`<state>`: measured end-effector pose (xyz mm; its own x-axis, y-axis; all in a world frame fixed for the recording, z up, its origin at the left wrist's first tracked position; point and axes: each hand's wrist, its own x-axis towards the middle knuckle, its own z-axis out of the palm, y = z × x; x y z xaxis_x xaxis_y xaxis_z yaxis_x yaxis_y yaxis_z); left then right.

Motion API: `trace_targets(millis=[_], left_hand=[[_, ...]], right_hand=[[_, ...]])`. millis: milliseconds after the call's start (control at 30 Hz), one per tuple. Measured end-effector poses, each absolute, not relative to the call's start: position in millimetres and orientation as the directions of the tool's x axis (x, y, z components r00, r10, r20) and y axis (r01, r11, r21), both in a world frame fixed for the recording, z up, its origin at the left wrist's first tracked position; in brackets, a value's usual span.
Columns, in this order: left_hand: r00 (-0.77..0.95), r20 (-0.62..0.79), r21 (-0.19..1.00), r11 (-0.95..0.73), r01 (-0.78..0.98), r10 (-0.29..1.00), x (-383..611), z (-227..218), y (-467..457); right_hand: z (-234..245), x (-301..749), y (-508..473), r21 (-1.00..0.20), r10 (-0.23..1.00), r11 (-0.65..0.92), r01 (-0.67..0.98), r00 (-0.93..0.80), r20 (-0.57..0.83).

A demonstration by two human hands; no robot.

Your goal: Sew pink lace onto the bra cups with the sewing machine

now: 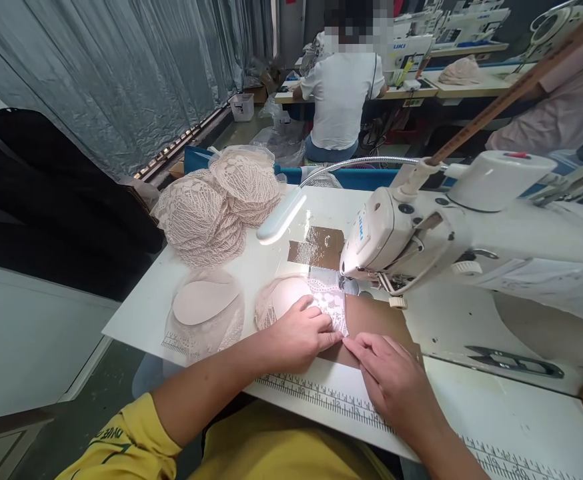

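Note:
A lace bra cup [329, 303] with a smooth beige pad lies under the lamp's light, its right edge beside the sewing machine's needle area. My left hand [296, 337] presses down on it, fingers curled and thumb at the lace's lower corner. At that same corner, my right hand [389, 370] pinches the edge between thumb and forefinger. The two hands' fingertips almost meet there. The sewing machine [386, 233] stands just beyond my right hand; its needle and presser foot are hard to make out.
Stacked lace cups [196, 213] fill the table's far left. A loose lace piece with a pad [204, 303] lies nearer. Black thread snips [516, 361] rest at right. A lamp [281, 217] reaches over the table. Ahead, a person in a white shirt [341, 87] sits at another machine.

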<state>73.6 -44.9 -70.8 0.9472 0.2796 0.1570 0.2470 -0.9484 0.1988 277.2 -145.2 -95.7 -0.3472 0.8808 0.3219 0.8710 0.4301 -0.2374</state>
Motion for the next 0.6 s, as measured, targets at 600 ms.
trace_targets(millis=[600], left_hand=[[0.872, 0.243, 0.234, -0.898, 0.373, 0.425, 86.9, -71.0, -28.2]], right_hand=[[-93.7, 270.1, -134.0, -0.149, 0.890, 0.357, 0.922, -0.287, 0.354]])
